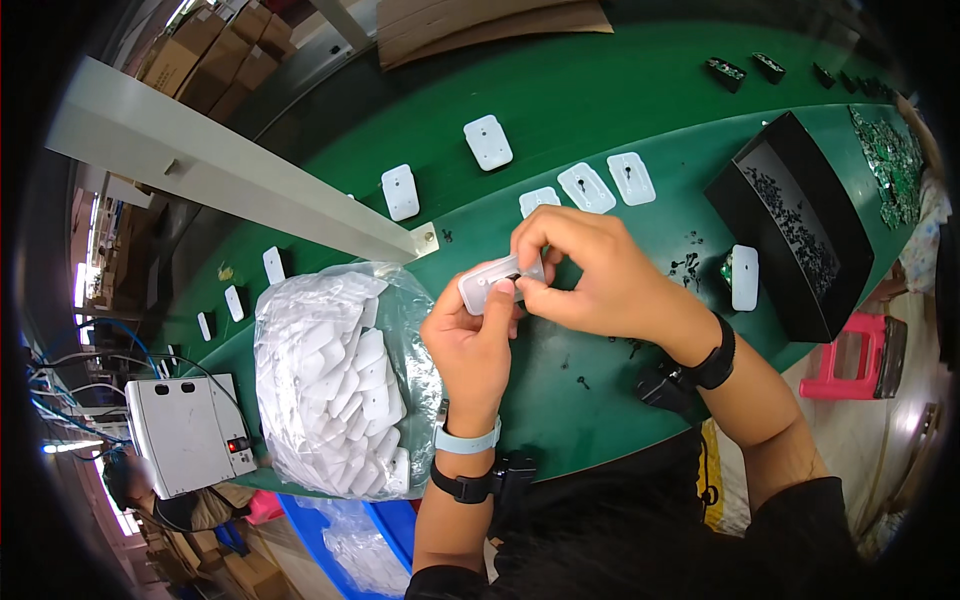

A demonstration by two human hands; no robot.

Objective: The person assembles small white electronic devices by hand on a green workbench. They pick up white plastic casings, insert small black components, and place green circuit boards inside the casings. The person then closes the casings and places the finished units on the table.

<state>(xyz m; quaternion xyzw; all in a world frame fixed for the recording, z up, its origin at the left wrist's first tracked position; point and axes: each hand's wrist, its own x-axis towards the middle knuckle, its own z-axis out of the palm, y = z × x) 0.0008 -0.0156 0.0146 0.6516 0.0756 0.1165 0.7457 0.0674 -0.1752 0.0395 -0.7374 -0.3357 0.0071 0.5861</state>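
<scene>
Above the green table, my left hand (468, 355) is closed on a small white plastic cover (480, 289), its thumb pressing on the inner face. My right hand (600, 275) pinches the right end of the same cover between thumb and bent fingers. A small black part (516, 278) shows in the cover by the thumb tips, partly hidden by them. Beyond my hands lie white covers, one (587, 188) and another (630, 179) each with a black part inside. Loose small black parts (688, 266) are scattered right of my right hand.
A clear bag of white covers (335, 380) stands at left, near a metal post (240, 170). At right are a black bin (740, 190) of small black parts, a white-topped device (745, 278) and green circuit boards (888, 165). White cases, including one case (488, 142), line the far green strip.
</scene>
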